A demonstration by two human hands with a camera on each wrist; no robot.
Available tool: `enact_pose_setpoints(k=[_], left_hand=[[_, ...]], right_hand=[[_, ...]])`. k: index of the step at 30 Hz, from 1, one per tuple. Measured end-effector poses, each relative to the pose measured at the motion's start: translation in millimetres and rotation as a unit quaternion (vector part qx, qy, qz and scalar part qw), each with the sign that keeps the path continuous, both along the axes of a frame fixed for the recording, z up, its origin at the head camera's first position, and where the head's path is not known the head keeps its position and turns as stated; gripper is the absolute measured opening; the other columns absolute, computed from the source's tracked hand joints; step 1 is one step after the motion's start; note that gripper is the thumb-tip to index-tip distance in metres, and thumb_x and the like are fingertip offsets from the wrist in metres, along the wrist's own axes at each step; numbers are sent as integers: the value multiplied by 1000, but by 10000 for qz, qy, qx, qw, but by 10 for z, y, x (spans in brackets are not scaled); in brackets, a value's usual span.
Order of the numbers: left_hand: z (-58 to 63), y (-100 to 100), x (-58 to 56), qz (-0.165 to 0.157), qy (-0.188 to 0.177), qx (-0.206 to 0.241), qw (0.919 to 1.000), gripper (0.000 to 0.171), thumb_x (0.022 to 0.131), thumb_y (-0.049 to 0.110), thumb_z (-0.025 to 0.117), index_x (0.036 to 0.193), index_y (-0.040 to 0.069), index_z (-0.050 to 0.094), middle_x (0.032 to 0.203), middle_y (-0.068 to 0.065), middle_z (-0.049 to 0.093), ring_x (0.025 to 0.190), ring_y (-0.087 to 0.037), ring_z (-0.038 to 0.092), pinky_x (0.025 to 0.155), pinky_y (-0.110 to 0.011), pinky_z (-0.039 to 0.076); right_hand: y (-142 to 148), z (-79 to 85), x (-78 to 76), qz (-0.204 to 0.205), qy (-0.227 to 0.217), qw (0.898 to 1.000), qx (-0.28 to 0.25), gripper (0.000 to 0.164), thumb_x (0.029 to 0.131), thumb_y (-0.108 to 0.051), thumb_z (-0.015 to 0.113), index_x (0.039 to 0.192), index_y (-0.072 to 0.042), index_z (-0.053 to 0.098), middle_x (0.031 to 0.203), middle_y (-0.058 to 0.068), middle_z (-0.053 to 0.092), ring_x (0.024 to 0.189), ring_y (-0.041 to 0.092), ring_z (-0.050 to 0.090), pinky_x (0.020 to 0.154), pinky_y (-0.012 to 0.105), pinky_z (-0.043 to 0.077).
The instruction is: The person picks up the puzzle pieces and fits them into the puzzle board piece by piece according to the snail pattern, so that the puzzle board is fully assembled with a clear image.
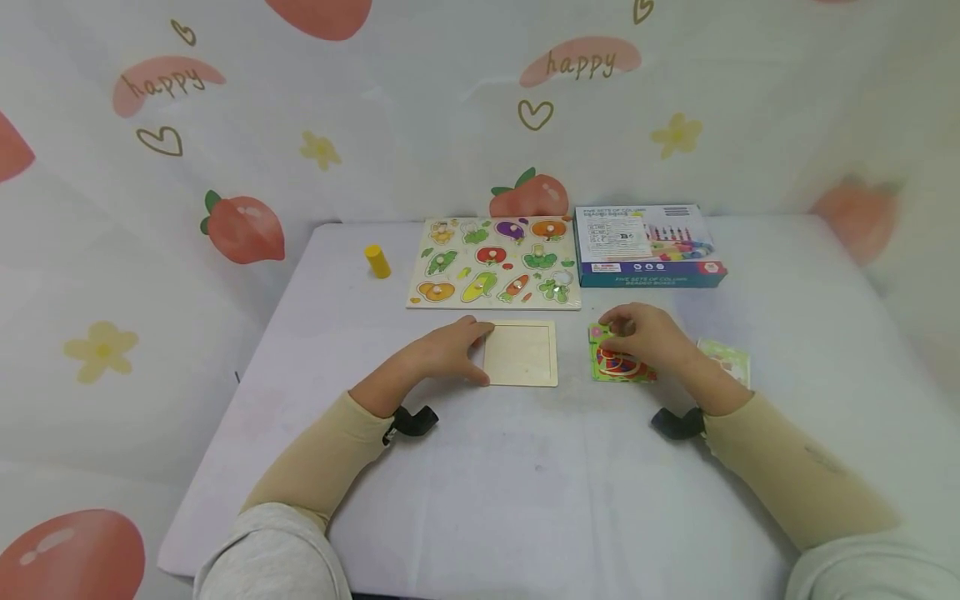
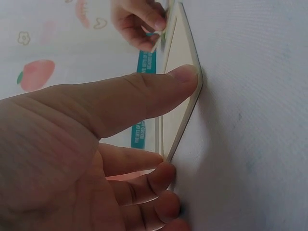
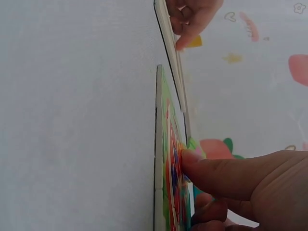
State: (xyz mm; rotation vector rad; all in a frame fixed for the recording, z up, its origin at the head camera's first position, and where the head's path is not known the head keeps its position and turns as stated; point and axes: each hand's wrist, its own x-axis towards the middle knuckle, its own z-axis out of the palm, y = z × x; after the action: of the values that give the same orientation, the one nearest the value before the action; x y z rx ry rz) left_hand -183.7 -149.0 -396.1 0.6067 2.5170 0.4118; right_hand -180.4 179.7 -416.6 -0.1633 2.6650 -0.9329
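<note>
In the head view a shallow square wooden tray with a raised rim lies flat. My left hand holds it at its left side, thumb on the near corner and index finger at the far one. To the right lies a square picture puzzle, green with a red and blue figure, made of pieces. My right hand is over it, pinching a green puzzle piece at its far left corner. The piece looks slightly tilted; the fingers hide much of it.
Behind the tray lies a vegetable peg puzzle board, with a blue and white box on its right. A yellow cylinder stands at the back left. Another pale green card or puzzle lies partly under the right forearm.
</note>
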Motion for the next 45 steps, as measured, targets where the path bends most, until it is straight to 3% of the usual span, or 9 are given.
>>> enact_pose_setpoints(k=[6,13,22,29,34,40,45], left_hand=[[21,6,8,-1,-15,52,10000,88,73,38,81,144,13,36,106,0,44,93,-16,44,76,-30,38],[24,4,17,33,-42,83,10000,89,72,37,81,145,13,35,107,0,44,94,-16,44,77,-30,38],[-7,-2,-3,59,29,123,9999,89,71,38,82,144,14,36,105,1,44,93,-16,44,77,-30,38],[22,7,13,44,-10,139,9999,89,71,37,82,144,13,37,105,0,44,92,-16,44,77,-30,38],[57,6,24,7,-18,108,9999,88,71,37,82,144,13,38,105,0,45,92,-16,44,77,-30,38],[56,-4,25,50,13,86,9999,87,71,38,82,144,16,38,105,1,45,92,-16,45,77,-31,39],[33,-10,31,36,75,57,9999,87,71,39,81,144,17,39,104,1,45,91,-16,45,75,-31,39]], right_hand=[[-1,38,24,-65,-10,10000,42,39,83,-32,73,117,-13,64,115,10,60,96,28,49,83,43,44],[-1,54,41,61,276,9995,174,36,84,-30,72,114,-13,66,113,9,60,90,25,51,76,38,46],[3,80,30,570,809,9940,463,33,85,-27,72,113,-10,68,107,8,62,91,25,54,82,43,46],[47,102,27,663,770,9934,529,36,85,-30,71,114,-9,67,108,8,61,93,24,54,83,43,46],[106,231,54,722,853,9925,489,36,86,-31,69,116,-9,66,110,8,61,91,24,53,78,41,47],[247,481,112,811,1234,9871,614,33,89,-26,66,117,-10,65,115,10,57,94,27,52,80,45,46],[357,662,188,833,1549,9826,601,32,91,-25,63,120,-9,63,116,11,55,87,26,48,74,40,43]])
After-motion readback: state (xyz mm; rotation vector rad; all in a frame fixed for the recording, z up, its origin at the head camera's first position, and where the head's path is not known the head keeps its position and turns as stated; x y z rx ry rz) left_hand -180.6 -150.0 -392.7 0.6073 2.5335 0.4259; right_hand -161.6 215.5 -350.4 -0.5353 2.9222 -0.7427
